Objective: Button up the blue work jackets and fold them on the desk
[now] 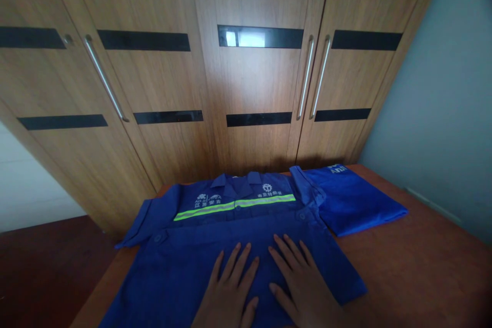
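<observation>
A dark blue work shirt [207, 215] lies front up, with a collar, white printing and a yellow-green reflective stripe [265, 201] across the chest. Over its lower part lies a blue cloth layer [184, 261], whose straight upper band has a button near each end. I cannot tell whether this layer belongs to the shirt or is a separate garment. My left hand [232, 284] rests flat on the layer, fingers spread. Beside it my right hand [300, 279] also lies flat and open on the cloth. Neither hand holds anything.
A brighter blue folded garment [357, 200] with white lettering lies to the right of the shirt on the reddish-brown table [415, 277]. Behind stands a wooden wardrobe [253, 148] with metal handles and dark strips. A pale wall [434, 113] closes off the right side.
</observation>
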Demonstrator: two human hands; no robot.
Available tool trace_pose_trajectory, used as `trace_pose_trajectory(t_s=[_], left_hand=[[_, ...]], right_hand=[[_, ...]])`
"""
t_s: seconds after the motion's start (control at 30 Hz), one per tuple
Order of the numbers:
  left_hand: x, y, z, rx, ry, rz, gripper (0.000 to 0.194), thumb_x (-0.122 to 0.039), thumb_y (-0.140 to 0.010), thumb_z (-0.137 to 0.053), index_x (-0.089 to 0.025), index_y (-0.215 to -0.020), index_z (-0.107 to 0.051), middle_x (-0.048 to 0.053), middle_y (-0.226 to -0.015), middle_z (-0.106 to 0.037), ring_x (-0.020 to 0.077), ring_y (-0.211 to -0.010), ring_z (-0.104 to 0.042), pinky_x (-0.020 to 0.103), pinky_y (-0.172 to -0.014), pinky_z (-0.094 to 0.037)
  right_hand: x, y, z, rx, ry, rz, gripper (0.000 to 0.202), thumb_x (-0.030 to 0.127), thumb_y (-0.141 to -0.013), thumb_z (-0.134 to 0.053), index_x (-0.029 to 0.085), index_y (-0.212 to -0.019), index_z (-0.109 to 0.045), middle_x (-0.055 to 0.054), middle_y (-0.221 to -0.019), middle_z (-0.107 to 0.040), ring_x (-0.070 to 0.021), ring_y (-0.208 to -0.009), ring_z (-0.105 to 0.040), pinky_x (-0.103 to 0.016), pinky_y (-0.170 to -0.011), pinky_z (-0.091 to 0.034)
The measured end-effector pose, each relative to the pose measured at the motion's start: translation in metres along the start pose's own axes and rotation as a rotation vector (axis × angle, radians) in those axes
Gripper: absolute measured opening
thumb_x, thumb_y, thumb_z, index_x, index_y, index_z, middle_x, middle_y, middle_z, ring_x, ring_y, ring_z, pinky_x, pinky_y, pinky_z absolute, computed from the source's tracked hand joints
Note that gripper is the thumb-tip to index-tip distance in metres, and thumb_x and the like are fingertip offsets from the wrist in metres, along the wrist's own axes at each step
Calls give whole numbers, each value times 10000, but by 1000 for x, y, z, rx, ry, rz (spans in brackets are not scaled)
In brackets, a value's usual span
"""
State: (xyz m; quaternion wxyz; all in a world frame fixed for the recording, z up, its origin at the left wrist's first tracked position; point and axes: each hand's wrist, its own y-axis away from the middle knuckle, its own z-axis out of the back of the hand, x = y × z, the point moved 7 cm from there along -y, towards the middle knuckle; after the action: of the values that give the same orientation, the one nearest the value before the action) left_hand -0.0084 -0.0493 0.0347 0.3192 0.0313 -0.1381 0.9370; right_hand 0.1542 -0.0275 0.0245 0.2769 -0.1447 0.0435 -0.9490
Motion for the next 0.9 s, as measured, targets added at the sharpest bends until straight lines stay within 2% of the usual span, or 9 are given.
trace_pose_trajectory(t_s=[0.1, 0.23, 0.33, 0.4, 0.47, 0.53, 0.63, 0.73, 0.9], left_hand=[[-6, 9, -4, -50, -57, -23, 750, -453, -847, -511, -301, -1494, -164, 57, -1504, -360, 284, -1330, -386, 449, -1081, -284], [-15, 24, -8, -162, -124, -68, 671, -527, -883, -430, -319, -1484, -214, 38, -1411, -505, 253, -1253, -469, 406, -1090, -242], [-16, 32, -7, -229, -160, -69, 570, -445, -924, -403, -343, -1467, -265, 17, -1361, -559, 222, -1217, -498, 371, -1079, -255], [-14, 33, -7, -216, -132, -80, 562, -461, -919, -419, -356, -1456, -289, 20, -1363, -556, 226, -1209, -509, 367, -1050, -309], [-10, 31, -6, -137, -57, -100, 593, -547, -888, -442, -375, -1441, -315, 23, -1379, -539, 242, -1205, -518, 368, -1006, -383], [-6, 26, -1, -38, 29, -88, 602, -573, -858, -485, -379, -1415, -365, 25, -1396, -521, 253, -1203, -528, 368, -967, -445], [3, 14, 14, 35, 131, 2, 528, -435, -866, -543, -353, -1377, -434, 31, -1431, -480, 253, -1234, -509, 385, -977, -470], [10, -1, 27, 25, 167, 88, 499, -369, -894, -508, -348, -1385, -420, 30, -1478, -413, 269, -1306, -434, 461, -1039, -424], [16, -11, 15, 41, 124, 107, 562, -433, -918, -450, -325, -1450, -301, 63, -1534, -298, 307, -1380, -311, 561, -1069, -352]], right_hand=[[-14, 18, -1, -28, 29, -48, 630, 536, -909, -419, 314, -1476, -253, -64, -1537, -216, -363, -1381, -265, -621, -1063, -279], [-15, 38, -6, -36, 34, -20, 674, 569, -855, -500, 349, -1457, -291, -57, -1502, -299, -368, -1328, -371, -586, -1026, -363], [-12, 44, -2, -24, -33, -13, 640, 580, -819, -547, 357, -1404, -411, -43, -1462, -389, -354, -1289, -435, -535, -1010, -410], [-22, 41, 9, -44, -146, -84, 519, 549, -841, -529, 329, -1310, -543, -42, -1385, -512, -317, -1234, -508, -467, -1005, -437], [-50, 32, 26, -104, -303, -225, 400, 501, -890, -459, 279, -1160, -653, -55, -1217, -653, -266, -1107, -611, -385, -949, -485], [-92, 19, 46, -207, -435, -367, 401, 480, -913, -399, 232, -1071, -672, -68, -1066, -713, -239, -977, -668, -333, -853, -526], [-163, -4, 76, -428, -392, -544, 368, 455, -866, -465, 205, -1074, -637, -84, -1032, -711, -257, -977, -659, -353, -869, -499], [-213, -32, 77, -371, -432, -706, 411, 396, -818, -551, 158, -1150, -592, -125, -1114, -672, -274, -1080, -607, -357, -937, -442], [-235, -71, 64, -219, -604, -762, 387, 437, -741, -671, 145, -996, -659, -97, -879, -717, -269, -907, -660, -324, -787, -484]])
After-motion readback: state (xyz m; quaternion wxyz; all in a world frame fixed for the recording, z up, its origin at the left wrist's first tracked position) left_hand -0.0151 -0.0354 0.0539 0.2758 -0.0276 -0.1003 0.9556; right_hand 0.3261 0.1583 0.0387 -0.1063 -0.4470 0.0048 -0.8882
